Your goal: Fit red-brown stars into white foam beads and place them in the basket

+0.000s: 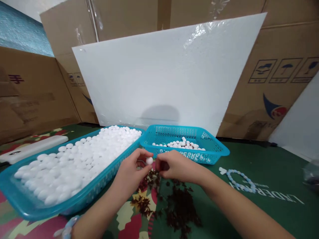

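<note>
My left hand (136,170) pinches a small white ball (149,161) between thumb and fingertips. Close on its right, my right hand (171,163) has its fingers curled and pressed together; whatever they hold, if anything, is hidden. Beneath both hands lies a scattered heap of small dark reddish-brown pieces (180,207). A long blue basket (74,201) on the left is full of white balls like the held one. Just beyond my hands stands a second blue basket (216,154), holding fewer balls, some with dark spots on or among them.
A white panel (161,76) leans against cardboard boxes (281,79) at the back. To the right, a pale blue bead bracelet (235,181) rests on the green printed surface (274,172). A white flat object (37,147) lies beyond the left basket. Another bead bracelet (68,227) circles my left wrist.
</note>
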